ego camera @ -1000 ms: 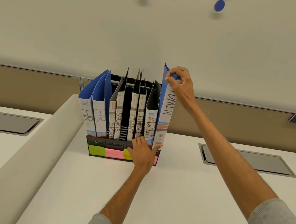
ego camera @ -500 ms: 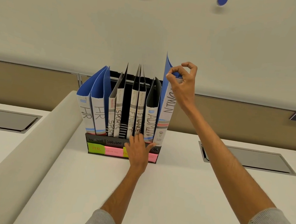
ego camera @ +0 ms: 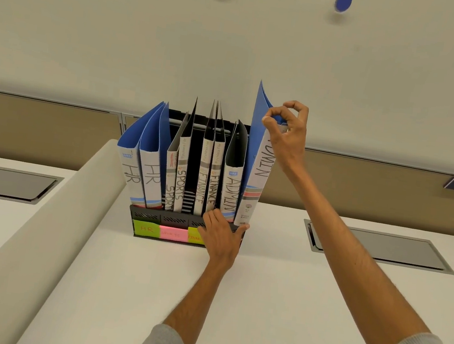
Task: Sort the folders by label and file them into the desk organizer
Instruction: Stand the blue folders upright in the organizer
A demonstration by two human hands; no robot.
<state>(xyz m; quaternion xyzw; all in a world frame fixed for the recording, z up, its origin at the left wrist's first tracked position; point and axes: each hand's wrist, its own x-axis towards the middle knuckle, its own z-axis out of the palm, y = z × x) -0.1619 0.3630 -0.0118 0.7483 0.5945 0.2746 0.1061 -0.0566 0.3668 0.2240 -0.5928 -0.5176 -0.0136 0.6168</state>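
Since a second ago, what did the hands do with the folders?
The right hand loosened its grip on the blue ADMIN folder: its other fingers lifted off, leaving a thumb-and-forefinger pinch at the top. The left hand stayed resting on the organizer front.

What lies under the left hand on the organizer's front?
The left hand covers part of the yellow sticky note and the organizer front beyond it. Any ADMIN label there is hidden.
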